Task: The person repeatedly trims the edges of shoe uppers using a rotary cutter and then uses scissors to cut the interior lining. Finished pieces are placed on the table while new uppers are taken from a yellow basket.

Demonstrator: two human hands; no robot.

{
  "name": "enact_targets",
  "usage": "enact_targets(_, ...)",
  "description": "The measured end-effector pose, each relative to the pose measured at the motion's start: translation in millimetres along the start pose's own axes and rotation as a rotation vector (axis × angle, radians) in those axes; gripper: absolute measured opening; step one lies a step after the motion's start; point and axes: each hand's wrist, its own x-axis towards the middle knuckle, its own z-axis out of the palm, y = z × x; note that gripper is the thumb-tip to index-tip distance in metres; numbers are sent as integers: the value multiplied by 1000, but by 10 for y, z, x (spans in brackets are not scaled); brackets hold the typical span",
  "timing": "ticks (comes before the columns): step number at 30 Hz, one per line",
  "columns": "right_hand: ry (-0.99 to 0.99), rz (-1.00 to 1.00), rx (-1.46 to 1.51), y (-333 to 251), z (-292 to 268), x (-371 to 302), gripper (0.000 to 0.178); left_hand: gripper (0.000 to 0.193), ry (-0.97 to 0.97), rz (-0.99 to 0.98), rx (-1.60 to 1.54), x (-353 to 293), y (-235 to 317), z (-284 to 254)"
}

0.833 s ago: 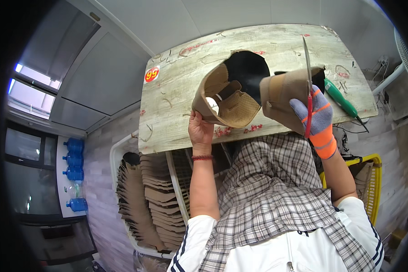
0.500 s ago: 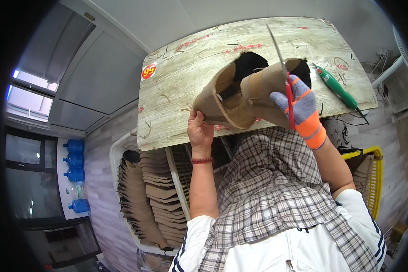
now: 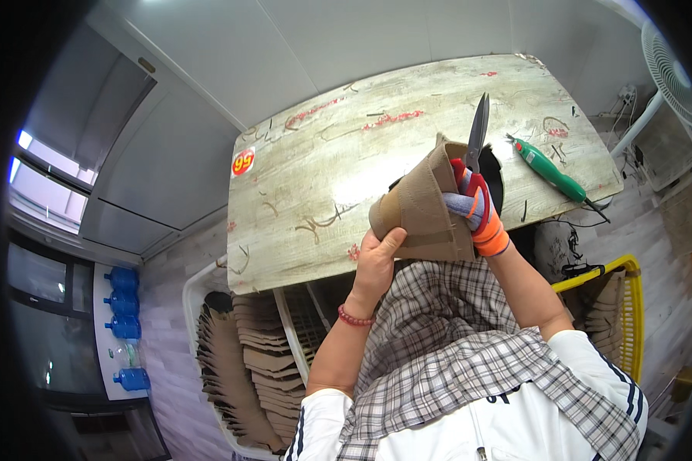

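My bare left hand (image 3: 375,265), a red bead bracelet on its wrist, pinches the near left end of a brown fabric shoe upper (image 3: 423,211) with a dark lining. The upper is held up over the table's front edge. My right hand (image 3: 480,219), in a grey and orange glove, grips red-handled scissors (image 3: 479,131) whose blades point away from me and look closed. The gloved fingers are also at the upper's right edge; their tips are partly hidden.
Thread and strip scraps lie on the wood-patterned table (image 3: 292,184). A green corded hand tool (image 3: 550,169) rests at its right. Below left, a white crate (image 3: 194,296) holds stacked brown pieces (image 3: 265,338). A yellow basket (image 3: 632,307) stands right, a white fan (image 3: 673,73) beyond.
The upper has been turned and closed up, its open inside facing away from view. My left hand has moved right; the scissors have come lower and turned, and my gloved hand is nearer the upper.
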Motion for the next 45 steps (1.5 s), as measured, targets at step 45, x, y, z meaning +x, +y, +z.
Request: enact_targets(45,922,-87,-1224,-744,-3102,-2044,22,68,149,95,1791,829,187,-2825)
